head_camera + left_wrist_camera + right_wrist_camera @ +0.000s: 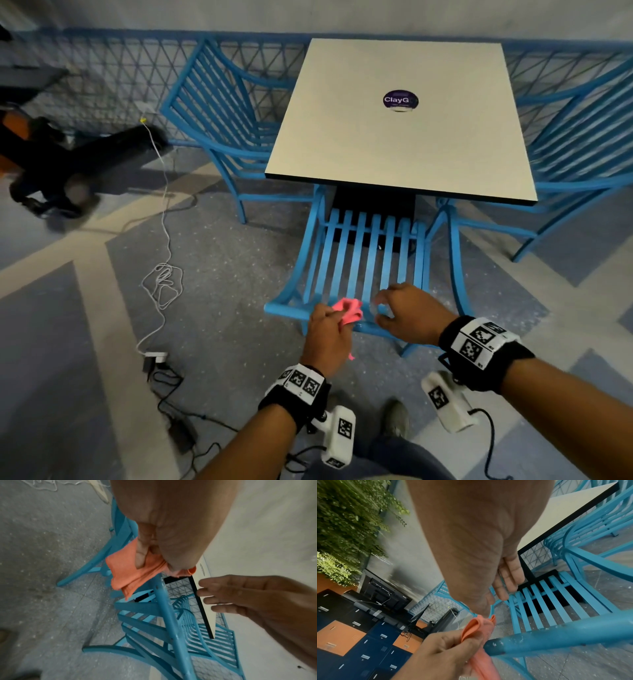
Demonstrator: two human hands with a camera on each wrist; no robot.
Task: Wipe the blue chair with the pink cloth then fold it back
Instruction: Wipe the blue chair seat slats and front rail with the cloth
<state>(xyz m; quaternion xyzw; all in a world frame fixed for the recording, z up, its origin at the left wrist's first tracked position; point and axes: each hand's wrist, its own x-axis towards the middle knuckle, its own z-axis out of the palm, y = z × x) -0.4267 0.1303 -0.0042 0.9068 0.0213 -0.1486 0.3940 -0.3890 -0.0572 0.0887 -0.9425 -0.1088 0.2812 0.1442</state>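
We stand behind the blue chair (359, 260), which is pushed in under the table (404, 113), and our left hand (327, 337) holds the pink cloth (347, 310) bunched against the chair's top rail (167, 609). The thumb and fingers of that hand curl round the fabric, so the grip is closed on a crumpled wad, with loose folds sticking out above the fist and a corner hanging below it. Our right hand (407, 317) hovers just beside the cloth over the same rail, fingers loosely bent and holding nothing; from the left wrist view they are spread and apart from the rail.

The step in hand looks to us like wiping the top rail, or readying the cloth for it. To do it well, we judge that the wad should be flattened a little, so that a broad face of cloth meets the tube instead of a few ridges. Wrapping the cloth partly round the rail and sliding along its length would catch the pale specks that show on the paint. The free hand could steady the chair by the rail, well clear of the wiping path. The slats and armrests probably need separate passes, each slat taken along its length.
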